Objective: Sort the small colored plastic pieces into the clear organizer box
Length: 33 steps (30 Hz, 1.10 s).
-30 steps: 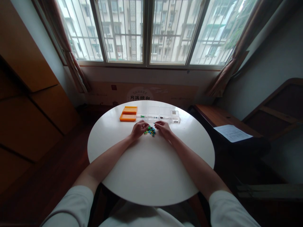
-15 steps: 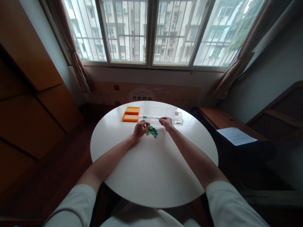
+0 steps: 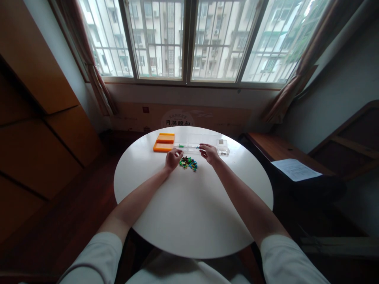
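A pile of small green, blue, yellow and dark pieces [image 3: 188, 163] lies on the white round table [image 3: 189, 213]. At the pile's left side, my left hand [image 3: 174, 159] is closed, thumb and fingers pressed together; anything between them is too small to make out. My right hand [image 3: 209, 153] hovers at the front edge of a clear plastic compartment box [image 3: 194, 139], its fingers apart. Just left of those fingertips a small blue piece [image 3: 197, 147] sits in the box. A green piece [image 3: 181, 146] lies in the compartment farther left.
An orange open case [image 3: 164, 146] stands left of the clear box. A smaller clear box [image 3: 222, 146] is at its right end. Right of the table, a sheet of paper [image 3: 296, 170] lies by a wooden bench [image 3: 275, 148]. Windows rise beyond.
My left hand has drawn slightly left off the pile, uncovering more pieces, dark ones among them. My right hand's fingers have spread from a pinch, and a blue piece shows beside them.
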Motion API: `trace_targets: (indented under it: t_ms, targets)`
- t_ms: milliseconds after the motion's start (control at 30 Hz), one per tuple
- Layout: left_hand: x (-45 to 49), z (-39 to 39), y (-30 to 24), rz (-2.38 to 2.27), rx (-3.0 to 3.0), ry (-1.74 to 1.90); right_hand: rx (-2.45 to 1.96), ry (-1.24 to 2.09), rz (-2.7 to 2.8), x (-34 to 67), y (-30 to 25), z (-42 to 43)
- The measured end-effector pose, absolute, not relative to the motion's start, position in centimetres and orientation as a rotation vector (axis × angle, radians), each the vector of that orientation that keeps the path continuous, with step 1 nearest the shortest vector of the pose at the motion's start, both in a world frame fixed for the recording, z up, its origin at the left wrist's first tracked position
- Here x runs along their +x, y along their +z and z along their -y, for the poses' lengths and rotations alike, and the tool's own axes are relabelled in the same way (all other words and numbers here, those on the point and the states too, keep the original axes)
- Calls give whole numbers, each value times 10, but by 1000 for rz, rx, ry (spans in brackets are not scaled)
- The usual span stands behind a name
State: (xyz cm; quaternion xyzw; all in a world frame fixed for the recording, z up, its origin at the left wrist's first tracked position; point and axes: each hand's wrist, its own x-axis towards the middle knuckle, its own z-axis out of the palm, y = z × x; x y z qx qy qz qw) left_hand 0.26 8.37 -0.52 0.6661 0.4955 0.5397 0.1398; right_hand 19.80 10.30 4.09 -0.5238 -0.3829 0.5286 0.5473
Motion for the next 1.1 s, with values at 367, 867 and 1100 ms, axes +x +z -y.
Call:
trace_targets:
  t_ms: [367,867,1100]
  targets:
    - [-11,-89,-3,-1867,1889,1114,-1348,816,1661,205,3,-73]
    - [-12,-90,-7,-1730,1960,1108,-1299,770,2229,211,24,-53]
    - [-13,-92,-11,-1695,1946,1132,-1311,743,2402,211,29,-44]
